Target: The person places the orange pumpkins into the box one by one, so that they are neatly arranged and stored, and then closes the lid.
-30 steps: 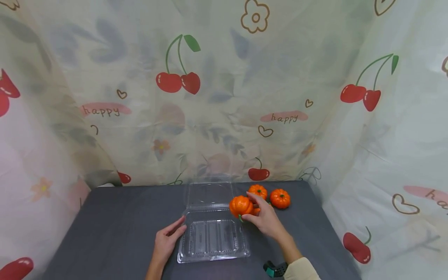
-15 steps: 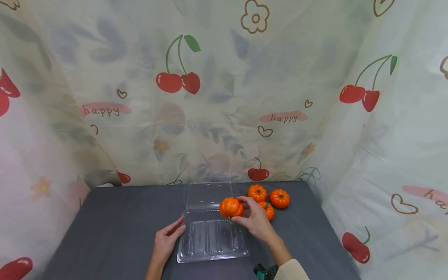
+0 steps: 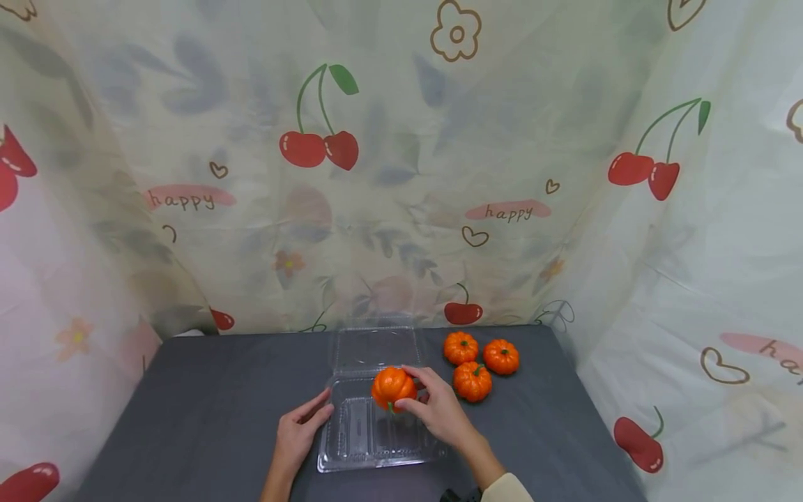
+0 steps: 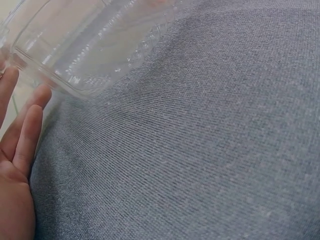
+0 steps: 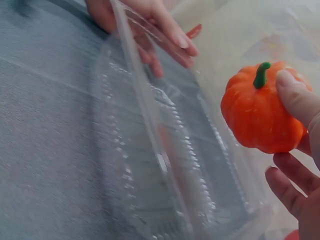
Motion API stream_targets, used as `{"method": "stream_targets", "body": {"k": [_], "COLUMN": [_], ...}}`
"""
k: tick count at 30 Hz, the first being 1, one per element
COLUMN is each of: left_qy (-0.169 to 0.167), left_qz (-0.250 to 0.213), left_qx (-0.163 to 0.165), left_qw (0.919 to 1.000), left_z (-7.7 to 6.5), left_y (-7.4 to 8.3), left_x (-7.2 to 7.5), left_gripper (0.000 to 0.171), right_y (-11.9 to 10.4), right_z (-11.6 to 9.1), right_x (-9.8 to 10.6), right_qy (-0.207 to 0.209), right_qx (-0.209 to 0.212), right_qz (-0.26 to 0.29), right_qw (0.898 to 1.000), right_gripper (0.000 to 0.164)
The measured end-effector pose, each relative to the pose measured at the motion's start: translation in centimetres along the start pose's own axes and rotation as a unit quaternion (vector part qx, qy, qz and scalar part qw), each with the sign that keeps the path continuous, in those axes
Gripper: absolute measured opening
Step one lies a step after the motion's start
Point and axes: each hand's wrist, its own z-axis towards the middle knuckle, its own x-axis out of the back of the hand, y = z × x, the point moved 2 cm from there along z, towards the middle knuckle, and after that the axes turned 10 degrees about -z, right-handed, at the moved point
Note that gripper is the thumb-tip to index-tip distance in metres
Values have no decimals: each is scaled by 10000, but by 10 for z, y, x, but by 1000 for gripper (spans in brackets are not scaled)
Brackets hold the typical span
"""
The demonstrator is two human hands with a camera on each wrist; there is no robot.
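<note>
A small orange pumpkin with a green stem [image 3: 393,388] is pinched between the thumb and fingers of my right hand [image 3: 436,411]. It hangs above the base of a clear plastic clamshell box [image 3: 383,462], whose hinged lid [image 3: 376,348] lies back. In the right wrist view, the held pumpkin [image 5: 262,112] is apart from the box. My left hand [image 3: 297,432] touches the box's left edge. In the left wrist view, its fingers [image 4: 31,132] look fairly straight beside the clear wall [image 4: 80,92].
A cluster of 3 more orange pumpkins [image 3: 472,381] sits to the right of the lid on the dark grey tablecloth [image 3: 219,404]. Printed curtains [image 3: 389,209] surround the table at the back and sides. A dark device [image 3: 461,495] shows at my right wrist.
My right hand has carried the pumpkin left and nearer, from beside the other pumpkins to over the box base. The left hand and box have stayed nearly still.
</note>
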Motion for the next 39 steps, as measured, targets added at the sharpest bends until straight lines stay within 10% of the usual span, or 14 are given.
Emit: {"method": "stream_targets", "body": {"k": [39], "left_qy": [-32], "left_qz": [-273], "left_qx": [-18], "left_qw": [9996], "left_z": [0], "left_y": [0], "left_x": [1], "left_gripper": [37], "right_y": [-16], "right_z": [-19], "right_x": [-80], "right_qy": [-184], "right_qx": [843], "right_qz": [-679], "right_qw": [9940], "right_gripper": [57]}}
